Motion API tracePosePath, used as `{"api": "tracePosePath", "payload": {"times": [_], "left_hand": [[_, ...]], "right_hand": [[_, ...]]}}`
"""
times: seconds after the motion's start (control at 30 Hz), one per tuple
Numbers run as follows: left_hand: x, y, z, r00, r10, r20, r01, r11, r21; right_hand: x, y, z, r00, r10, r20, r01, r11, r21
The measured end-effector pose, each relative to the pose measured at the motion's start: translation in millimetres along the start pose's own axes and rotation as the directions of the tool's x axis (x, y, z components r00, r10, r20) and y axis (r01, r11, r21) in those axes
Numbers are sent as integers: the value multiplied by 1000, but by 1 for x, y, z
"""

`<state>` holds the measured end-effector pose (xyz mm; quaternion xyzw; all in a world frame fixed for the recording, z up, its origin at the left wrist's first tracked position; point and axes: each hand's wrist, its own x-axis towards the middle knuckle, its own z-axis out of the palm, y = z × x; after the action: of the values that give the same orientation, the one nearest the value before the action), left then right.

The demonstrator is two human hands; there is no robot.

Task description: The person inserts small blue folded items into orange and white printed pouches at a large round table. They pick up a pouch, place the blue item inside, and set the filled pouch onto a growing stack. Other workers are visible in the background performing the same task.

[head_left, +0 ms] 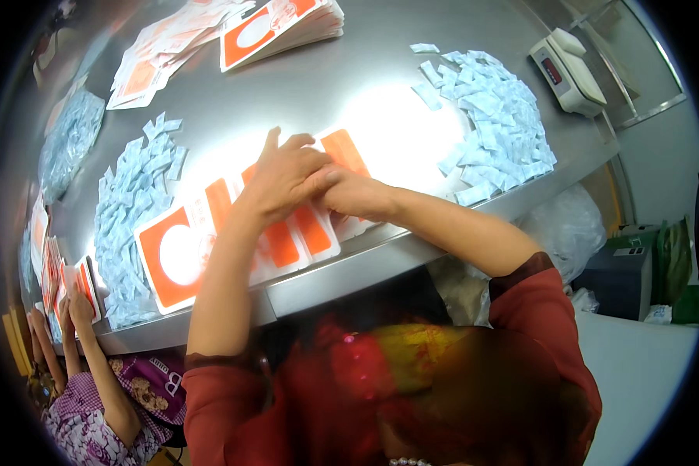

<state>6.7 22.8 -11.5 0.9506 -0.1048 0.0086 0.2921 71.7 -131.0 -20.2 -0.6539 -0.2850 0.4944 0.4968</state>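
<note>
A row of overlapping orange-and-white printed pouches point(168, 268) lies fanned along the near edge of the steel table. Over its middle, my left hand point(291, 175) reaches across with fingers spread, and nothing shows in its grasp. My right hand point(357, 193) meets it from the right, the two overlapping at the fingertips. The right fingers are mostly hidden, so whether they pinch anything does not show. One heap of small pale-blue sachets point(132, 210) sits left of the pouches. Another heap of blue sachets point(493, 116) lies to the right.
Stacked pouches point(276, 35) and a loose pile of pouches point(159, 58) are at the far side. A digital scale point(568, 71) stands at the far right. On the left are a clear bag point(71, 144) of blue contents and a co-worker's hands point(76, 307) holding pouches.
</note>
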Motion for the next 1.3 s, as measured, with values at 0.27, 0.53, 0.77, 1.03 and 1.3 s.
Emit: {"api": "tracePosePath", "payload": {"times": [0.27, 0.53, 0.77, 1.03, 1.3], "left_hand": [[4, 7, 0, 999, -18, 40, 5, 953, 304], [-2, -6, 8, 997, 11, -78, 8, 971, 238], [1, 2, 6, 983, -94, -159, 115, 985, 125], [4, -8, 11, 910, -165, -381, 178, 984, 0], [18, -29, 33, 929, -54, -365, 22, 996, -89]], "right_hand": [[-17, -22, -81, 883, 59, -466, -273, 871, -408], [9, 15, -66, 865, -102, -492, -229, 792, -566], [-8, 0, -54, 937, -70, -343, 37, 994, -102], [-9, 1, -45, 959, -54, -278, -21, 965, -261], [-11, 11, -34, 913, -193, -359, 147, 977, -154]]}}
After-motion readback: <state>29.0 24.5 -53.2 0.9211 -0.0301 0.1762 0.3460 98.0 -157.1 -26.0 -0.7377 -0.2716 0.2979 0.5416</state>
